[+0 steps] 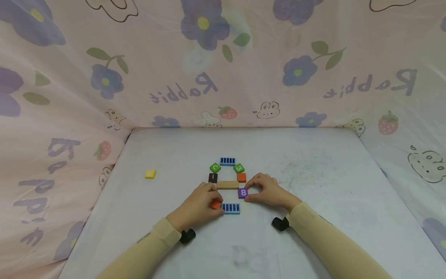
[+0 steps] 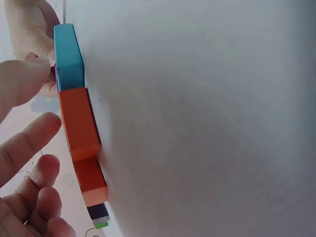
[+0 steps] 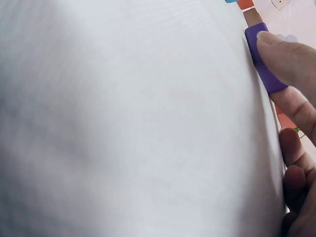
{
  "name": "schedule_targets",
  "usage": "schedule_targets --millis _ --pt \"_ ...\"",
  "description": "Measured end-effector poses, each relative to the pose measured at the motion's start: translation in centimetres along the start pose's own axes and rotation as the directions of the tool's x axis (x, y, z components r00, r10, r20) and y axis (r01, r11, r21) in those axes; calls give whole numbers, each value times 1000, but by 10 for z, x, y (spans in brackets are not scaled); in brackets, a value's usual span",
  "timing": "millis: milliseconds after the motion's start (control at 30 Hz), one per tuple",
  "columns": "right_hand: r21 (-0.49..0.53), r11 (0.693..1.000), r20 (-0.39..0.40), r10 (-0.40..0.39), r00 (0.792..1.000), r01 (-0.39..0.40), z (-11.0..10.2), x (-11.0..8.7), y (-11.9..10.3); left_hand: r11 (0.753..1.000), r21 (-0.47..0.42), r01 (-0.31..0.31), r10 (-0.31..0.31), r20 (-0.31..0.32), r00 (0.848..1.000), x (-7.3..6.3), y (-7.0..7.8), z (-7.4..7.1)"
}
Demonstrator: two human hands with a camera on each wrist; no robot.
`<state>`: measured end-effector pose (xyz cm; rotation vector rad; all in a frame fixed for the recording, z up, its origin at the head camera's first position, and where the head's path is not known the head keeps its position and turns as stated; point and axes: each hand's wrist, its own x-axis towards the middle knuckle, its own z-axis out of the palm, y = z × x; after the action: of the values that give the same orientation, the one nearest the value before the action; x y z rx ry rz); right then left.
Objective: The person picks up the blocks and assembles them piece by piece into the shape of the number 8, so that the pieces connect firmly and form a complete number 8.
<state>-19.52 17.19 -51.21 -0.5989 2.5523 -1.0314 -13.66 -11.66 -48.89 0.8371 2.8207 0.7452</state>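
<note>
My left hand [image 1: 198,204] is over an orange block [image 1: 215,204] at the lower left of a ring of small blocks. Its thumb is by the corner of a blue striped block [image 1: 230,208], and its fingertips [image 2: 51,123] are just above the orange pieces in the left wrist view. My right hand [image 1: 268,190] pinches a purple block [image 1: 242,193] marked 8 between thumb and index finger. The purple block meets the right end of a plain wooden bar [image 1: 227,185]. The left hand partly covers the ring's left side.
Further back are a black block [image 1: 213,178], an orange block [image 1: 241,178], two green blocks, one a green 3 block [image 1: 238,168], and a second blue striped block [image 1: 227,161]. A yellow block [image 1: 150,174] lies apart at left. Patterned cloth [image 1: 223,97] surrounds the white table [image 1: 313,240].
</note>
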Motion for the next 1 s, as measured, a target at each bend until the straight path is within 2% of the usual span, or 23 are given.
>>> schedule_targets --millis 367,700,1000 --pt "-1 1000 -2 -2 1000 2 0 -1 1 997 -46 59 -59 -12 998 -8 -6 -6" --pt "1 1000 3 3 1000 -3 0 0 0 997 -38 70 -70 -13 997 -10 -9 -4" --pt "-4 1000 -1 -7 1000 7 0 0 1 997 -44 55 -56 -17 998 -9 -12 -3"
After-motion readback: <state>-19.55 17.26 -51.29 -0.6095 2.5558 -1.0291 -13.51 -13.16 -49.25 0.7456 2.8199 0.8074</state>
